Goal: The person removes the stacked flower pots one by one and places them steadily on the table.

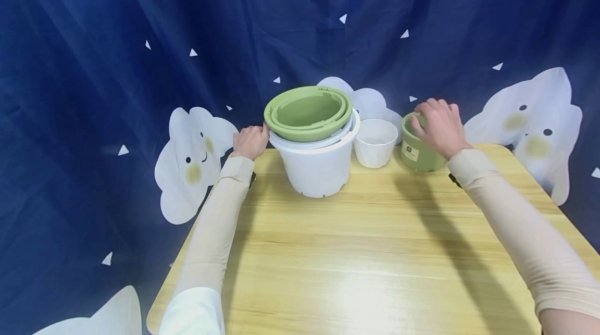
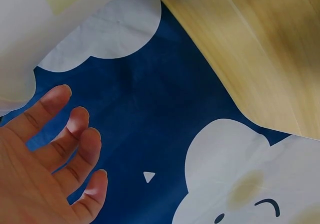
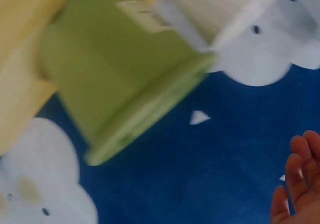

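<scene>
A stack of plant pots stands at the table's back: a large white pot [image 1: 319,171] holds another white pot, with green pots [image 1: 310,133] nested on top. At the stack's left side my left hand [image 1: 251,142] is by the white rims, its thumb side appearing to touch them. In the left wrist view its fingers [image 2: 56,100] are loosely bent. My right hand [image 1: 440,124] hangs over a small green pot [image 1: 424,158] with a pale label, fingers bent above the rim. The right wrist view shows its fingers [image 3: 300,179] apart from that pot, which is blurred.
A small white pot [image 1: 375,152] stands between the stack and the small green pot. All the pots are on a wooden table [image 1: 347,246] near its back edge. Behind it hangs a dark blue curtain [image 1: 300,22] with white clouds and triangles.
</scene>
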Demonstrator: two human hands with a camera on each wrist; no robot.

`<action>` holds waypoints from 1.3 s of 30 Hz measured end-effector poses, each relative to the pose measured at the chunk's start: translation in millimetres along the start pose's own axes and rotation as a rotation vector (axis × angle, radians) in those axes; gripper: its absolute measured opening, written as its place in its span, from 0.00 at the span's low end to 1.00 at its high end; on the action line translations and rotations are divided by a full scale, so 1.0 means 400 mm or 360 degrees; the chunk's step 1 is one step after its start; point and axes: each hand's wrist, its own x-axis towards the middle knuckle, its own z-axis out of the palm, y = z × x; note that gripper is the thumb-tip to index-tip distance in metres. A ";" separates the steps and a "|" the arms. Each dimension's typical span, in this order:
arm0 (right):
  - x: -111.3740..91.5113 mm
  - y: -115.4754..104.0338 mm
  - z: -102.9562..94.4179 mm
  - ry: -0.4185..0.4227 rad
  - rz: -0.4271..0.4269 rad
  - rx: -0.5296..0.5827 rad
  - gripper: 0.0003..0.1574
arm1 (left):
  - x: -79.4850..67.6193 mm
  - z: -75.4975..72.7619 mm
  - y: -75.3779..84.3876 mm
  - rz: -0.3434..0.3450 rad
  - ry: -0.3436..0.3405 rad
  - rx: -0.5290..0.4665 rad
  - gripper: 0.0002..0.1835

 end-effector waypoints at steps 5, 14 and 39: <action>0.046 -0.071 -0.030 0.0027 -0.0053 0.0161 0.17 | 0.004 0.004 -0.001 -0.0006 0.0004 0.0005 0.41; 0.130 -0.225 -0.063 -0.0060 -0.0286 0.0185 0.18 | 0.006 0.002 -0.003 -0.0004 0.0014 0.0001 0.42; 0.173 -0.474 -0.004 -0.0677 -0.0723 0.0085 0.29 | 0.003 0.004 -0.008 0.0022 0.0007 -0.0004 0.41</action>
